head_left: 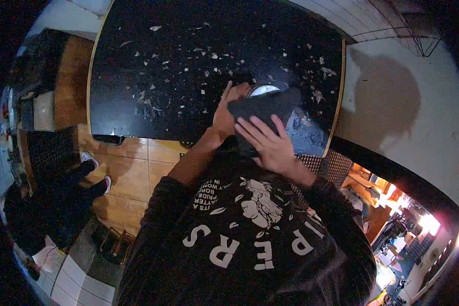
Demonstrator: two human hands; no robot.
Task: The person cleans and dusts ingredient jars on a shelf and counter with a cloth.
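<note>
A dark, flat, flexible-looking piece [265, 104] is held over the near edge of the black table, blurred by motion. I cannot make out what kind of thing it is. My left hand [225, 113] is at its left edge, the fingers partly behind it. My right hand [273, 145] presses on the front of the piece with the fingers slightly apart. A bright white, round-edged thing [264, 91] shows just beyond the piece, close to my left fingertips; most of it is hidden.
Pale scraps [209, 64] are scattered across the black table [122, 92]. A grey-blue smeared patch [306, 132] marks its near right corner. A wall [387, 102] rises to the right. Another person's feet [99, 173] are on the tiled floor at left. Lit, cluttered shelves [398, 239] stand lower right.
</note>
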